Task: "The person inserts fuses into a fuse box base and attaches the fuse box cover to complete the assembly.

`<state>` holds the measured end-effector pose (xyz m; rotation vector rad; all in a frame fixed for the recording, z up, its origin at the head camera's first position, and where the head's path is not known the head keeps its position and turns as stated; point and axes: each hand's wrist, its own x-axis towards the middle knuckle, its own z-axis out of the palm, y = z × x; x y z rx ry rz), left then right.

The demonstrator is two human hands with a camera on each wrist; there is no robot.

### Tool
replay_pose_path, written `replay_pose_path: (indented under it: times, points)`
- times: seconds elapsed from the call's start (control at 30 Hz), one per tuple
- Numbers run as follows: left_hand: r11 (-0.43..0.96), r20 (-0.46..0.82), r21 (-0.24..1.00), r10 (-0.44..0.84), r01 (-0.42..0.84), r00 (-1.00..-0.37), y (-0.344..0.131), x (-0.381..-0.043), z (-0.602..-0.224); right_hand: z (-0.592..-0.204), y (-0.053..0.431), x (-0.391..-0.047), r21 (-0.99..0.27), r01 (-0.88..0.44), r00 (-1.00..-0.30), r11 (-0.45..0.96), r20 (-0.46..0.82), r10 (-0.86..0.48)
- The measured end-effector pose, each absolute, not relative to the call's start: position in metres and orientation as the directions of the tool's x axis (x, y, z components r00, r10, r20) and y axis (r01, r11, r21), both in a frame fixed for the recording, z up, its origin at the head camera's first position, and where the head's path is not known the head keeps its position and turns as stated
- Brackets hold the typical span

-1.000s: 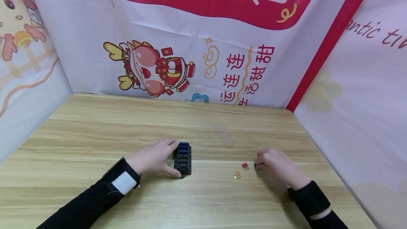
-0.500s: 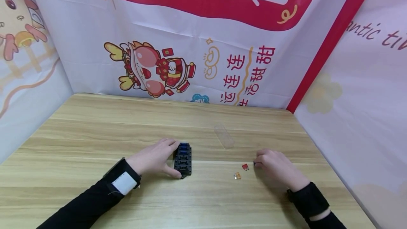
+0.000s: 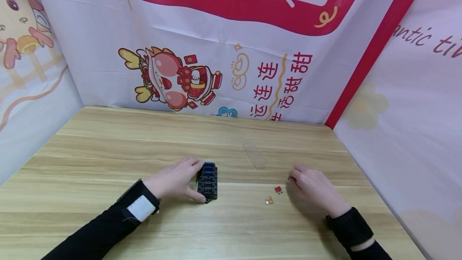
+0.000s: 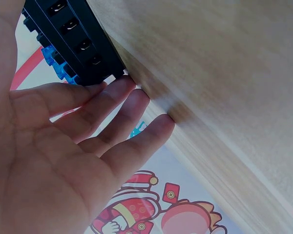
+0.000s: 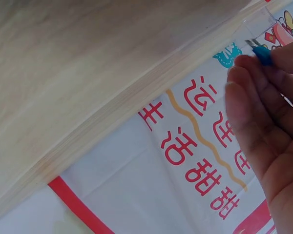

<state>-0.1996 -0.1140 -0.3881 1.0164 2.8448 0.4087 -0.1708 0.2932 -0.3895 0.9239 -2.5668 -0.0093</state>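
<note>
In the head view a black fuse box [image 3: 207,184] lies on the table, with blue blade fuses [image 3: 208,168] seated in its far slots. My left hand [image 3: 177,179] holds it at both ends, thumb at the near end and fingers at the far end. The left wrist view shows the slotted side of the box [image 4: 78,41] against the fingertips. To the right, my right hand [image 3: 313,187] pinches a blue blade fuse [image 5: 262,55] between thumb and fingers, its metal prongs pointing out. Beside that hand lie a red blade fuse [image 3: 278,189] and an orange blade fuse [image 3: 269,200].
A clear plastic cover [image 3: 254,155] lies on the wooden table [image 3: 144,139] between the hands, farther back. Printed cloth [image 3: 202,27] hangs behind the table and at both sides.
My right hand has shifted its fingers around the blue blade fuse and risen slightly. The left hand and the fuse box stay where they were.
</note>
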Motion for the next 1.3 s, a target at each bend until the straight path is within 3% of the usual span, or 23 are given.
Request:
replay_pose_path:
  times: [0.37, 1.3]
  points:
    - [0.752, -0.008, 0.274, 0.626, 0.600, -0.780, -0.1127, -0.1995, -0.3877, -0.3894, 0.2931, -0.1751, 0.140, -0.682, -0.576, 0.718, 0.502, -0.645]
    - [0.736, 0.007, 0.286, 0.639, 0.614, -0.769, -0.1140, -0.2002, -0.3896, -0.3834, 0.2896, -0.1718, 0.116, -0.640, -0.629, 0.759, 0.488, -0.605]
